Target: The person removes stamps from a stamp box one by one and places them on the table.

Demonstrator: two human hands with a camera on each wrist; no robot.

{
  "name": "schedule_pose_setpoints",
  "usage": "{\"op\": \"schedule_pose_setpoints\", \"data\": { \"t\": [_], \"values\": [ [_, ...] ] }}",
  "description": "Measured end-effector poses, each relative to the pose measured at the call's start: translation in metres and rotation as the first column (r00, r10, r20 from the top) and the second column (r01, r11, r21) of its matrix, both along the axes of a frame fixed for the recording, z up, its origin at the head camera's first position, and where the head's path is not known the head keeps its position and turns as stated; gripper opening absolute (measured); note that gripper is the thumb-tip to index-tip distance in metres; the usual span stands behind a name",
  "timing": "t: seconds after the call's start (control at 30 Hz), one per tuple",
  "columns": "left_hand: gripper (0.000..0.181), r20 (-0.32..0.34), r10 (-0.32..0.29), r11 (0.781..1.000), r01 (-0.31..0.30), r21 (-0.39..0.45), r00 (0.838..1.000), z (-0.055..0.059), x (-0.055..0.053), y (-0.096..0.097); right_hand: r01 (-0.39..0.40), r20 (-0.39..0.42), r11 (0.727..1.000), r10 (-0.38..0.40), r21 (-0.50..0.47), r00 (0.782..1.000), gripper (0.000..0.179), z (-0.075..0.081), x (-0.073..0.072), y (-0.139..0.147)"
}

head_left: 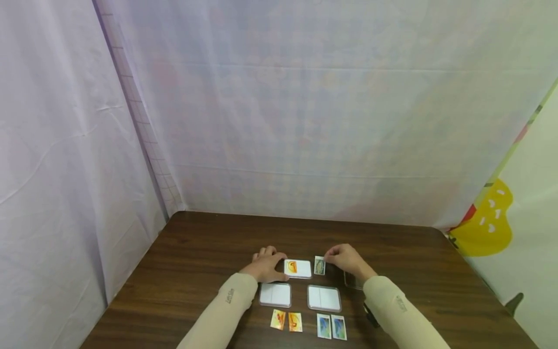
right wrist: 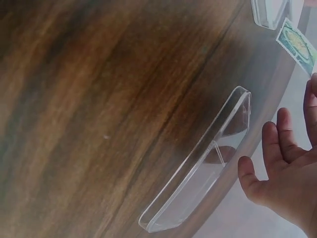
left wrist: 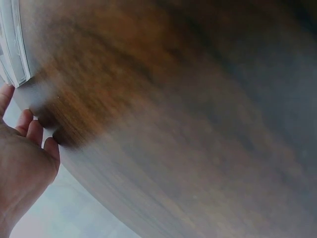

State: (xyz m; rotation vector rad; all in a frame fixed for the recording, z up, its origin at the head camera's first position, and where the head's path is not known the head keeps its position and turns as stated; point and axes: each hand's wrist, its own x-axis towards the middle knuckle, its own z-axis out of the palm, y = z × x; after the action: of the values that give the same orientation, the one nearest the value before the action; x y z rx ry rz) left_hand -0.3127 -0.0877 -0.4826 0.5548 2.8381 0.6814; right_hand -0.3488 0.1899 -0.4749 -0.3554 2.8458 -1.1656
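Observation:
My left hand (head_left: pixel 265 265) is at the left end of a flat white-backed clear case (head_left: pixel 304 269), with thumb and forefinger at its two left corners. An orange-yellow stamp (head_left: pixel 291 266) lies on the left half of that case. To the right of it, my right hand (head_left: pixel 347 259) pinches a green stamp (head_left: pixel 319 266) by its edge. In the right wrist view the stamp (right wrist: pixel 297 45) shows perforated edges and a pale oval. The other right fingers are spread apart over an empty clear lid (right wrist: pixel 190 191).
Nearer me lie two more white-backed cases, a left case (head_left: pixel 275 295) and a right case (head_left: pixel 324 298). In front are two orange-yellow stamps, one a left stamp (head_left: pixel 277 320), and two blue-green stamps, one a right stamp (head_left: pixel 338 327). The brown table (head_left: pixel 209 271) ends at a white curtain (head_left: pixel 305 121).

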Motion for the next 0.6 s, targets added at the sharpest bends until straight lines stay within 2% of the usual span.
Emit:
{"op": "schedule_pose_setpoints", "data": {
  "t": [0.33,0.5,0.6],
  "values": [
    [0.061,0.007,0.002,1.000,-0.002,-0.003,1.000,-0.0049,-0.0034,0.0014,0.002,-0.029,0.995,0.001,0.101,1.000,0.007,-0.0059,0.0010,-0.0041],
    [0.060,0.013,0.002,1.000,-0.002,0.002,1.000,-0.0047,-0.0024,0.0037,0.014,-0.051,0.984,-0.005,0.179,0.999,0.006,-0.0081,0.0029,-0.0043],
    [0.060,0.016,0.002,1.000,-0.002,0.005,1.000,-0.0043,-0.0023,0.0046,0.020,-0.053,0.981,-0.010,0.193,0.999,0.005,-0.0087,0.0034,-0.0036]
  ]
}}
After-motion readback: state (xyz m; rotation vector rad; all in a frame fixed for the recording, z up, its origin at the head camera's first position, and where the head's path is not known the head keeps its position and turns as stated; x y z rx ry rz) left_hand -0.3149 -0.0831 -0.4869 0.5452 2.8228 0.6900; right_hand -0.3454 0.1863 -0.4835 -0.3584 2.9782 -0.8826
